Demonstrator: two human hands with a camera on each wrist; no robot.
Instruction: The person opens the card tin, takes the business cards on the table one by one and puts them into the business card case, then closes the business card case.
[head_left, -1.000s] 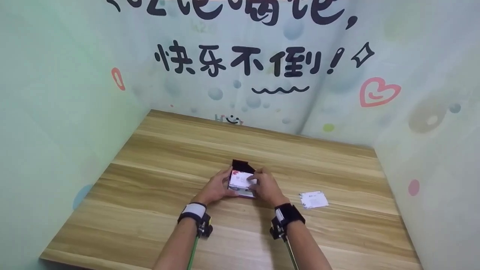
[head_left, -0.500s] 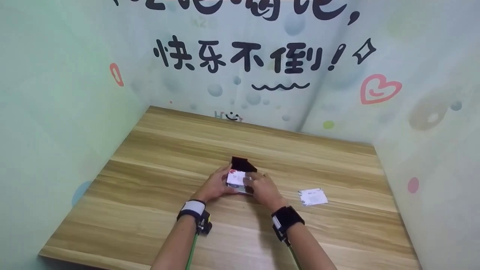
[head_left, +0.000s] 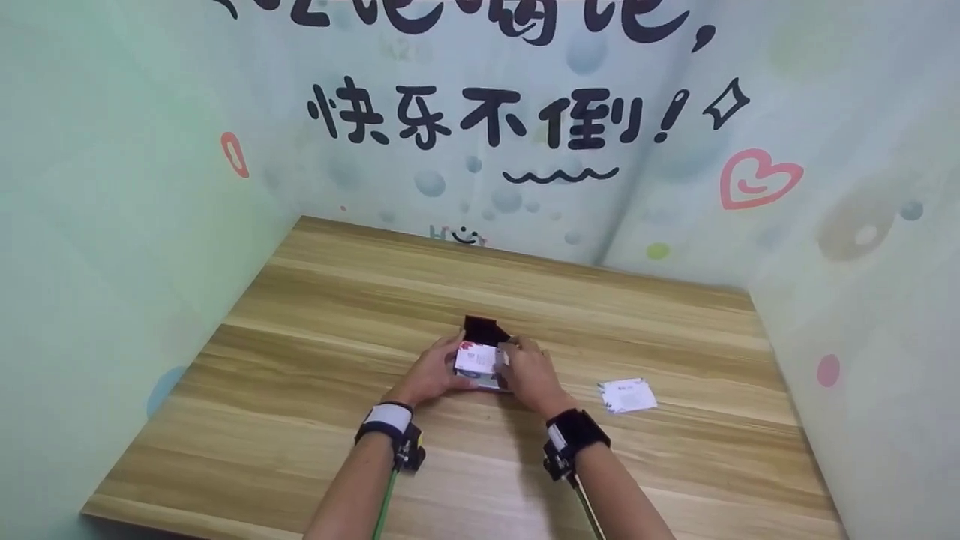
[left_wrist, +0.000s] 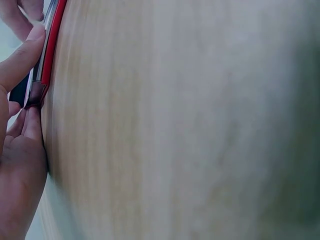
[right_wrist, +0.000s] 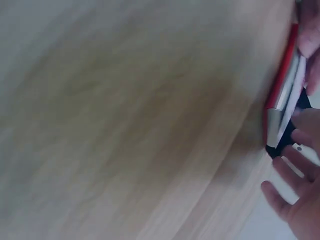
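Note:
A business card case (head_left: 484, 328) with a black flap standing up at the back sits on the table in front of me; its red edge (left_wrist: 54, 42) shows in the left wrist view. White business cards (head_left: 474, 358) with a red flower print at one corner lie in it. My left hand (head_left: 433, 371) grips the case at its left side, thumb along the near edge. At the right end of the cards, my right hand (head_left: 531, 373) pinches a card with thumb and index finger, the other fingers spread in the right wrist view (right_wrist: 300, 180).
A single white card (head_left: 628, 395) with a patterned border lies on the wooden table (head_left: 315, 300) to the right of my right hand. Printed cloth walls (head_left: 465, 187) stand behind the table and along both sides.
My right fingers have shifted from pressing on top of the cards to their right end. The left hand and the case stay nearly in place; the loose card has not moved.

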